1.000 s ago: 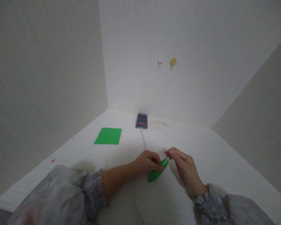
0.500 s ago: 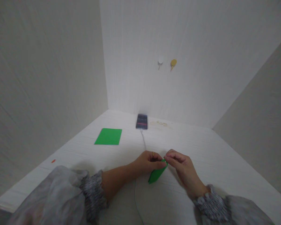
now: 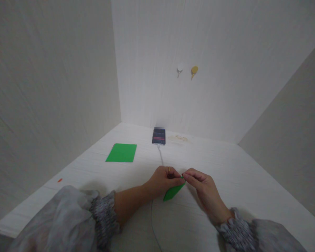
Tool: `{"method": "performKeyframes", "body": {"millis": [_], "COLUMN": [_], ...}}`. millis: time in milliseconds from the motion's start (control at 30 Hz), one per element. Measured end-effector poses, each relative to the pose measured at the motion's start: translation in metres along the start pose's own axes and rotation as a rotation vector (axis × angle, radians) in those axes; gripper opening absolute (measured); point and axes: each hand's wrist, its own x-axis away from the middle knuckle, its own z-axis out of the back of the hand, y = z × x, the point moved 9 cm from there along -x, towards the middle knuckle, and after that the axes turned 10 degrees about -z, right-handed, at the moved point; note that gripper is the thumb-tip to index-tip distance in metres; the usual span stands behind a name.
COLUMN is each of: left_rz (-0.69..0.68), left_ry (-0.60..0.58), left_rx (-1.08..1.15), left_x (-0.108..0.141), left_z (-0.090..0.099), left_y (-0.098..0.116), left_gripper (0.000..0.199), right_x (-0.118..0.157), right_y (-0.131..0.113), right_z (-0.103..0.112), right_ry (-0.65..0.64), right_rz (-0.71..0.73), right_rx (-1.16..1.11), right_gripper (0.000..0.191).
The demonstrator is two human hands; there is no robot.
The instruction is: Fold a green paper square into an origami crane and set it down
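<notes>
A folded piece of green paper (image 3: 174,192) is held up tilted above the white table, in front of me. My left hand (image 3: 165,182) pinches its upper part between thumb and fingers, with a ring on one finger. At the paper's upper right corner, my right hand (image 3: 201,182) closes thumb and forefinger on the edge. The tips of both hands nearly meet there, and they hide that corner in part. Farther back on the left lies a flat green paper sheet (image 3: 121,153).
A phone-like device (image 3: 159,136), its screen blurred out, rests near the back wall. Its white cable (image 3: 153,224) runs toward me under my left arm. Two round hooks, one white (image 3: 180,68) and one gold (image 3: 194,70), are on the wall. A small orange scrap (image 3: 60,180) lies left.
The folded green paper and my left hand have shifted slightly left and up. My right fingertips have followed a little to the left, still at the corner.
</notes>
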Motion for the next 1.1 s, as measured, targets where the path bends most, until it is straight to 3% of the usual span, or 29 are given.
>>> {"method": "performKeyframes", "body": {"millis": [400, 700, 900, 1100], "left_rz": [-0.001, -0.008, 0.059, 0.045], "left_ry": [-0.013, 0.005, 0.007, -0.004], "left_rx": [-0.123, -0.095, -0.048, -0.033], "left_x": [0.0, -0.002, 0.0, 0.0], "left_z": [0.0, -0.001, 0.0, 0.0], "left_y": [0.004, 0.006, -0.003, -0.006], "left_gripper": [0.019, 0.018, 0.02, 0.022], "right_x": [0.003, 0.004, -0.002, -0.003], "right_y": [-0.002, -0.005, -0.002, 0.0], "right_z": [0.003, 0.003, 0.021, -0.002], "right_ry": [0.057, 0.085, 0.196, -0.025], "right_rz": [0.01, 0.027, 0.052, 0.004], "right_rx": [-0.014, -0.019, -0.038, 0.076], "right_gripper": [0.014, 0.016, 0.024, 0.018]}}
